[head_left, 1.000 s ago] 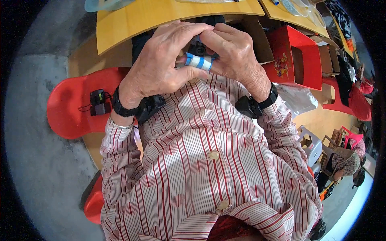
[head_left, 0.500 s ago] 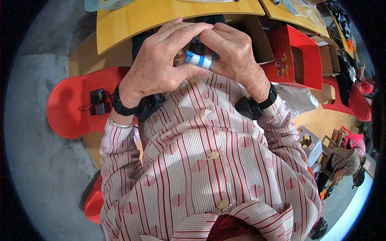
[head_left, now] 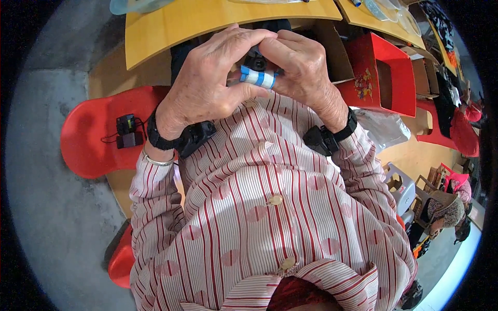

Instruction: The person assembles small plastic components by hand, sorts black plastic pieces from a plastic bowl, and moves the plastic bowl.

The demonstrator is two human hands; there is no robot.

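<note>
My left hand [head_left: 210, 75] and my right hand [head_left: 298, 65] are raised together in front of my chest, near the table edge. Their fingertips meet at the top, and the fingers curl round a small object between them. What shows of it is a round black part [head_left: 257, 62] above a white band with blue stripes [head_left: 258, 78]. My left thumb presses along the lower side of the band. The right-hand fingers close in from the other side. Most of the object is hidden behind my hands, so I cannot tell its kind.
A yellow table [head_left: 171, 31] spans the far side. A red stool [head_left: 88, 135] at left bears small black devices [head_left: 128, 132]. To the right are a red box [head_left: 363, 72], a clear plastic bag [head_left: 386, 127] and a grey stool [head_left: 399, 184]. Other people sit farther right.
Both hands stay almost in place round the small object. My left hand and wrist have shifted very slightly to the right.
</note>
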